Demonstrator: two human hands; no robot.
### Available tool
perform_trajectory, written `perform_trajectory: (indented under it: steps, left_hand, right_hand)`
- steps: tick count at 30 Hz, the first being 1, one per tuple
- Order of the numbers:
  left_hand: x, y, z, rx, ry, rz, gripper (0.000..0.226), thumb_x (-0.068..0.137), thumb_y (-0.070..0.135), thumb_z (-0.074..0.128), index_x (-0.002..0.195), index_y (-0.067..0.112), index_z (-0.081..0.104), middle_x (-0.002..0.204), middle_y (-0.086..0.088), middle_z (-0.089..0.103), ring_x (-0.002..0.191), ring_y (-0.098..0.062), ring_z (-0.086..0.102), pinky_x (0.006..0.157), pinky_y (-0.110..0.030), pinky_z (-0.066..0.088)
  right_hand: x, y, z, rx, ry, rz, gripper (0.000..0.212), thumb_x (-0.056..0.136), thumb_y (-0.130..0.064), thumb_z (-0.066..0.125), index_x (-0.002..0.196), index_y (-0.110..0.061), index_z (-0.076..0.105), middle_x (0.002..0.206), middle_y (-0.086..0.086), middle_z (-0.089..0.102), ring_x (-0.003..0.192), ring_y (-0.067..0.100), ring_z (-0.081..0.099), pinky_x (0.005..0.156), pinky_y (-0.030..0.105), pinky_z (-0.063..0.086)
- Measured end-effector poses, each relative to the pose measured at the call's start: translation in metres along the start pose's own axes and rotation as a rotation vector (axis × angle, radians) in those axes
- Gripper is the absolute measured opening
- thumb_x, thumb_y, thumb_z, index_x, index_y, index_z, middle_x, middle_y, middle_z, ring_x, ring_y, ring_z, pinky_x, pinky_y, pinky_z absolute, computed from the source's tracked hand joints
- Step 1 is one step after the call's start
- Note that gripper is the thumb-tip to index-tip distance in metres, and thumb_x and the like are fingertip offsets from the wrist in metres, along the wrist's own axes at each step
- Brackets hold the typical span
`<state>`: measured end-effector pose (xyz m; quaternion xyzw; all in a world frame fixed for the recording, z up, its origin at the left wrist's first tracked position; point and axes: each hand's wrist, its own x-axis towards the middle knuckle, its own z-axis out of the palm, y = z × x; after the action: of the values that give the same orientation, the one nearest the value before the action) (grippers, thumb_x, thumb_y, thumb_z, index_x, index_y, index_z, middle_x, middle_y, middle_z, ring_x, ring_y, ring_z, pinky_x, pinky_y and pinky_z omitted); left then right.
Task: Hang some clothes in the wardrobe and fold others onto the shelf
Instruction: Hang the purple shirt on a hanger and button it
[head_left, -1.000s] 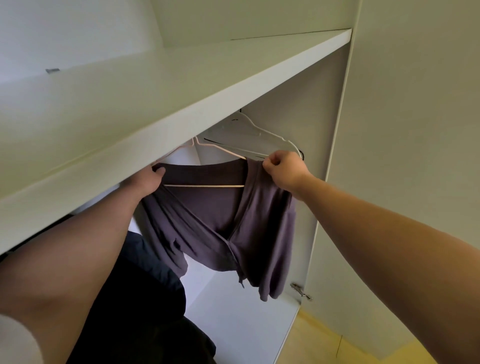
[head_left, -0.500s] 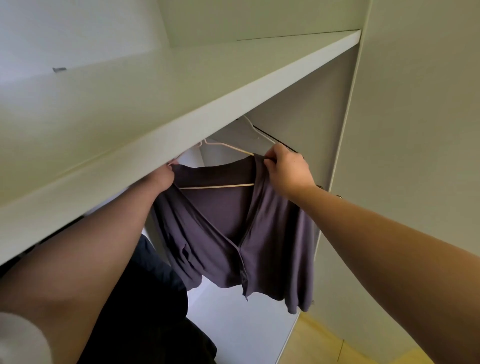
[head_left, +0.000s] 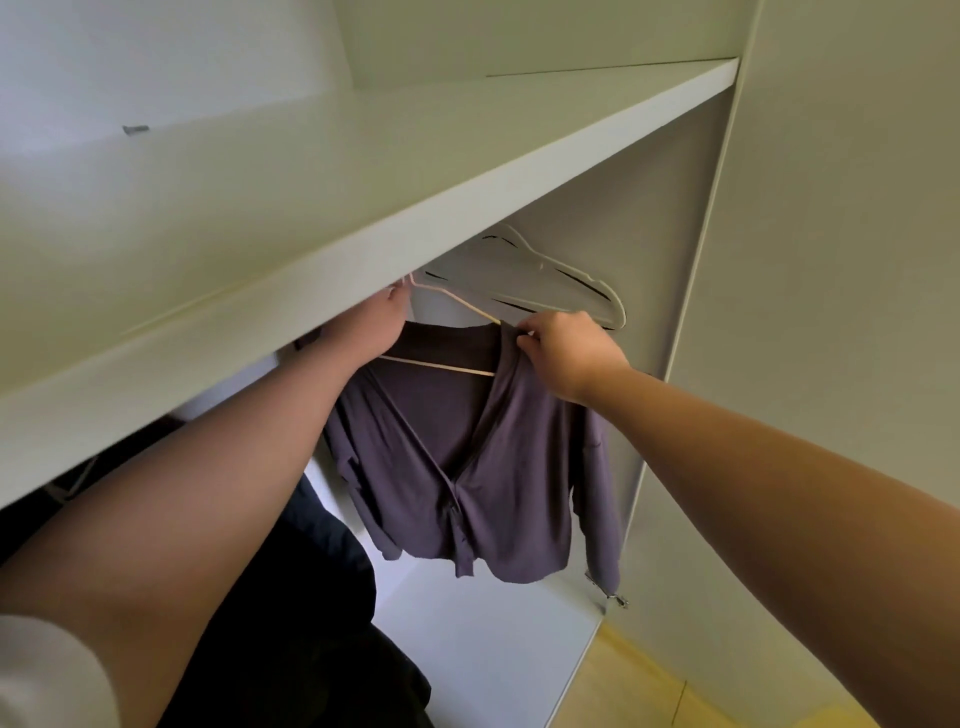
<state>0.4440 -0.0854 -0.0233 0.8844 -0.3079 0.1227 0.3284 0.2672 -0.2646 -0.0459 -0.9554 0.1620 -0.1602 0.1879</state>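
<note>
A purple cardigan hangs on a thin pale hanger under the white shelf of the wardrobe. My right hand pinches the cardigan's right shoulder at the neckline. My left hand reaches up at the hanger's hook, just below the shelf edge, and its fingers are partly hidden there. The rail itself is hidden by the shelf.
Several empty white hangers hang behind the cardigan on the right. A dark garment hangs lower left. The wardrobe's right side panel, a hinge and the white floor panel frame the space.
The cardigan has shifted right and now hangs more squarely. My left hand has risen toward the hanger's hook under the shelf. My right hand still holds the shoulder.
</note>
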Motion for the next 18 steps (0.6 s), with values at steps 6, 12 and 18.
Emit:
perform_trajectory:
  steps: [6,12,18]
  left_hand:
    - [-0.011,0.017,0.005,0.01,0.12,-0.008,0.04,0.105,0.033,0.039,0.094,0.003,0.061,0.09,-0.012,0.065,0.083,-0.027,0.055,0.07,-0.033,0.039]
    - [-0.029,0.016,-0.016,0.065,0.14,-0.115,0.04,0.105,0.027,0.036,0.1,0.0,0.066,0.105,-0.017,0.069,0.1,-0.034,0.061,0.087,-0.04,0.047]
    - [-0.061,-0.001,-0.044,0.037,0.245,-0.229,0.037,0.104,0.026,0.037,0.102,0.007,0.069,0.107,-0.008,0.071,0.104,-0.027,0.062,0.089,-0.027,0.045]
  right_hand:
    - [-0.006,-0.015,0.001,-0.093,-0.098,-0.04,0.026,0.1,-0.029,0.051,0.105,-0.01,0.068,0.107,0.019,0.064,0.098,0.04,0.061,0.072,0.035,0.047]
    - [-0.03,-0.046,-0.001,-0.069,-0.149,-0.115,0.022,0.1,-0.024,0.051,0.099,-0.007,0.066,0.09,0.014,0.056,0.081,0.036,0.057,0.069,0.033,0.044]
    - [-0.058,-0.089,0.002,-0.003,-0.222,-0.209,0.018,0.096,-0.012,0.053,0.078,-0.013,0.053,0.07,0.003,0.043,0.062,0.025,0.049,0.06,0.03,0.041]
